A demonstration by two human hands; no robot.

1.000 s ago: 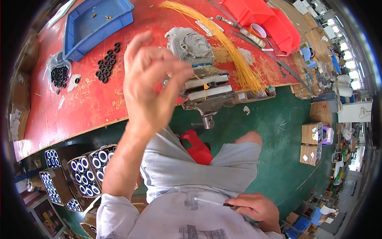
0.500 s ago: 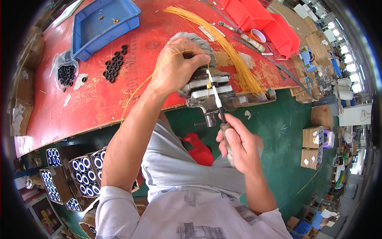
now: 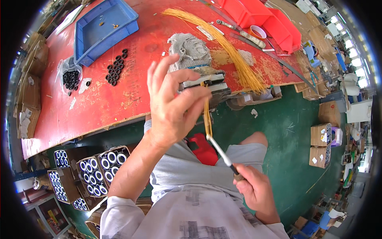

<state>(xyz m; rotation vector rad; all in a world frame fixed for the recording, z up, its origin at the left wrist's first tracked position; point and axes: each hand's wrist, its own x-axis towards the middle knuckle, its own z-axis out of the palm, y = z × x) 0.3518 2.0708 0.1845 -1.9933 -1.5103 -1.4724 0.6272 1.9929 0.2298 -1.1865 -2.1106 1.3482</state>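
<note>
My right hand (image 3: 254, 189) grips the handle of a hook tool (image 3: 221, 151) with a pale shaft and dark lower part. A loop of yellow wire (image 3: 208, 121) is caught on its tip and stretches down from the bench vise (image 3: 217, 88). Between the vise jaws sits a small dark piece (image 3: 205, 83) with yellow wire at it. My left hand (image 3: 171, 105) is beside the jaws, thumb and index finger pinched at the upper part of the wire, other fingers spread. A grey cloth (image 3: 189, 49) lies over the back of the vise.
A bundle of yellow wires (image 3: 227, 47) lies across the red table (image 3: 131, 83). Black rings (image 3: 115, 69), a bag of black rings (image 3: 71, 77) and a blue tray (image 3: 104, 42) are at the left. Red bins (image 3: 264, 24) stand at the far right. Boxes of white-rimmed cylinders (image 3: 93, 175) sit below left.
The hook tool has moved down and away from the vise, drawing a loop of yellow wire with it. My left hand has come down and nearer, its outer fingers spreading.
</note>
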